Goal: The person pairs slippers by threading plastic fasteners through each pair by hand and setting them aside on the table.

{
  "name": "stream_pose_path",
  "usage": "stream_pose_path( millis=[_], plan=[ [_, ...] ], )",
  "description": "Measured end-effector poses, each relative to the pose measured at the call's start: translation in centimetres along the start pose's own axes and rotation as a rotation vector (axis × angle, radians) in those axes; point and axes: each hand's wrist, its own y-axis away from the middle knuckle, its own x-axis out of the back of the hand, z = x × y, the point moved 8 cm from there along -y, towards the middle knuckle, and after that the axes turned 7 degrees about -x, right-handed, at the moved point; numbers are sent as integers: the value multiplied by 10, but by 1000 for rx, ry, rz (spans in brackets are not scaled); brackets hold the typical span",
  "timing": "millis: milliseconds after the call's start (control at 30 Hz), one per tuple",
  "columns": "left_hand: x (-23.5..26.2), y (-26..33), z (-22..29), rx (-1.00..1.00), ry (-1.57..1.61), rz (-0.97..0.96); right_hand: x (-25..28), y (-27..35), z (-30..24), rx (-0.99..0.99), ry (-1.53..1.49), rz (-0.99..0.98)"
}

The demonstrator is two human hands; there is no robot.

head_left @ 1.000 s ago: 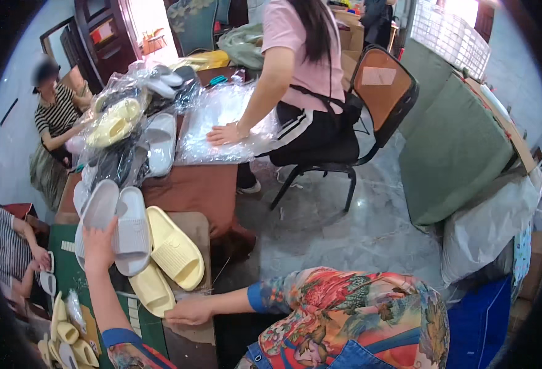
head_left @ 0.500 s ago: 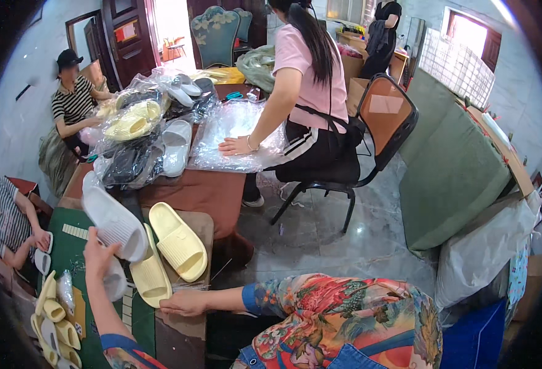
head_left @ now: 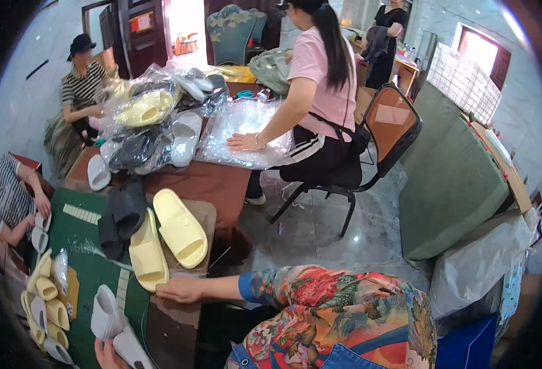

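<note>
Low at the left, my left hand (head_left: 108, 355) grips a light grey slipper (head_left: 106, 312) with a ribbed strap. Another grey slipper (head_left: 132, 348) lies against it. My right hand (head_left: 180, 289) rests on the brown board (head_left: 174, 329), its fingers stretched toward the toe of a pale yellow slipper (head_left: 149, 253) and touching its edge. A second yellow slipper (head_left: 180, 229) lies just beyond, to the right. Dark slippers (head_left: 122, 215) sit left of the yellow ones on the green mat (head_left: 77, 237).
Bagged slippers (head_left: 148, 120) are heaped on the far table. A person in pink (head_left: 323, 80) leans over clear plastic bags (head_left: 240, 132) beside a chair (head_left: 391, 123). Two striped-shirted people work at the left. More yellow and grey slippers (head_left: 55, 313) lie lower left.
My left hand has come down and nearer with the grey slipper, uncovering the dark slippers. My right hand stays by the yellow slipper. The view has shifted slightly.
</note>
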Motion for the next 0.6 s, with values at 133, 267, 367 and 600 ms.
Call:
stream_pose_path(
  millis=[133,267,367,600],
  plan=[
    [-25,41,-5,110,106,133,-21,-14,30,-107,67,-89],
    [-89,13,-35,-49,546,-24,0,-9,38,12,171,-6],
    [-100,0,-54,74,533,-62,-2,-9,30,-139,-18,68],
    [-63,-4,-27,-303,-824,-367,1,-1,16,-129,-105,114]
  ],
)
